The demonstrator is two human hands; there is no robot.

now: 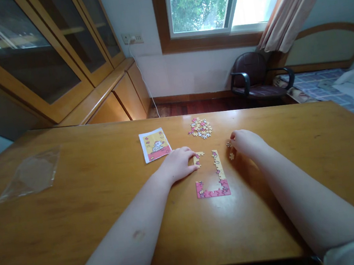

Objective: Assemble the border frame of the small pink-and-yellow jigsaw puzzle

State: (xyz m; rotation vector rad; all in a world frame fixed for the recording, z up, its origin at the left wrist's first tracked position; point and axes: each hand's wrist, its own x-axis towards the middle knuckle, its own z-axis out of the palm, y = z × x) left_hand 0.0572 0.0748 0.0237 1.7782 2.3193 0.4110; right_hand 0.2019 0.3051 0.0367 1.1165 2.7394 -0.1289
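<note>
My left hand (179, 163) rests on the table, its thumb and fingertips around a short joined strip of yellow jigsaw puzzle pieces (197, 160). To the right lies an L-shaped run of joined pieces (216, 192), pink along the bottom and yellow up the right side. My right hand (246, 140) is beyond that run, fingers pinched at a small puzzle piece (228, 144) that they partly hide. Just below it a loose piece (231, 156) lies on the wood. A heap of loose puzzle pieces (201, 128) sits farther back.
A printed reference picture (155, 145) lies left of the heap. A clear plastic bag (34, 173) is on the left of the wooden table (108, 159). Beyond the table are a glass-door cabinet (66, 64), a dark chair (252, 70) and a bed (323, 82).
</note>
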